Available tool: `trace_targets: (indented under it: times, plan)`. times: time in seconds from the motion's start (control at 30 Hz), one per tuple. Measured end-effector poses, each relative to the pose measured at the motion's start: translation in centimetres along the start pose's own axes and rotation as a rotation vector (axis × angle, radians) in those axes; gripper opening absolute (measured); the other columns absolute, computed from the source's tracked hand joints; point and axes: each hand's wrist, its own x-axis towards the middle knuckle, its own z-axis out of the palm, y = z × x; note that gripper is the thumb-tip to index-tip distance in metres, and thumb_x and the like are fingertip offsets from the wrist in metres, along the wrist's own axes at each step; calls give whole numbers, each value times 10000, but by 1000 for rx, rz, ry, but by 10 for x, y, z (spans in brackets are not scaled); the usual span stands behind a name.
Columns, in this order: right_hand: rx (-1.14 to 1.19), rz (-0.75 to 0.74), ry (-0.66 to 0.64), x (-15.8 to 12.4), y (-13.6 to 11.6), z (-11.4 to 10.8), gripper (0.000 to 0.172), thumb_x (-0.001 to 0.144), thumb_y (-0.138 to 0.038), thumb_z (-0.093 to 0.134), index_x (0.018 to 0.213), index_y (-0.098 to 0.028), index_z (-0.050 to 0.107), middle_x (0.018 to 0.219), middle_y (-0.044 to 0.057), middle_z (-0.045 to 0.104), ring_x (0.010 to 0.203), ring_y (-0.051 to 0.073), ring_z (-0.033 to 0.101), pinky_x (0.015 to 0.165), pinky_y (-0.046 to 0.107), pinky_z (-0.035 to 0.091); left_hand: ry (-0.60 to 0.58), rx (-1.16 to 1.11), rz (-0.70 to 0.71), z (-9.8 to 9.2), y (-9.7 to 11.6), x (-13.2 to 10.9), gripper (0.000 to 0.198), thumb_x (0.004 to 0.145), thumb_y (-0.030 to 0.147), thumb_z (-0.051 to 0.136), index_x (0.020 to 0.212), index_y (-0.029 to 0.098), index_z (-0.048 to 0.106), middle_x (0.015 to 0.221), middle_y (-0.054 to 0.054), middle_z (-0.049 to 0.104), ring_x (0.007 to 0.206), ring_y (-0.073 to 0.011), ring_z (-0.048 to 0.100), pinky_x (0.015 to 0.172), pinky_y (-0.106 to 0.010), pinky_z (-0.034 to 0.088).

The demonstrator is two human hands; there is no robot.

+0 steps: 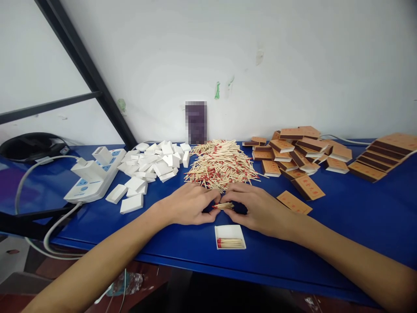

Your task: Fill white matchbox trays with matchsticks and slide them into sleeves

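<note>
One square white cardboard tray (228,230) stands part-filled on the blue table (182,243) — the left hand (192,204) and right hand (256,208), fingertips clamped on a small bundle of red-tipped wooden matches (224,206), are just beyond it — with a large loose match heap (223,163) apparently outstanding.

My left hand (187,203) and right hand (259,209) partly hide the match bundle (224,206) at the centre; I cannot count its sticks. Above, a dark rectangle (196,122) is pixelated past recognition. The lower corners crop my forearms (120,243), the right edge some stacked matchboxes (381,156).
</note>
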Motion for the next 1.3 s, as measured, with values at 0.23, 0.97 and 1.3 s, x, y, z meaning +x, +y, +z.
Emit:
trace_targets:
  times: [0.23,0.97,1.3]
  plan:
    - [-8,-98,49,2,2,3,154,918,-172,561,965,-197,706,892,43,709,854,188,630,786,334,487,-29,-28,-26,-1,1,0,156,910,325,504,986,198,556,691,17,642,609,-168,614,566,-275,380]
    - [52,-91,136,3,1,2,100,876,-152,592,823,-176,674,764,16,699,682,132,609,660,249,449,-53,95,-27,-2,2,2,180,915,347,466,979,187,520,668,-4,635,585,-201,615,556,-295,405]
    - [76,-80,136,4,2,3,100,880,-161,577,813,-191,645,777,12,684,699,132,600,674,255,453,-93,190,-16,1,5,5,187,945,320,437,947,159,533,668,-41,661,574,-207,640,557,-292,437]
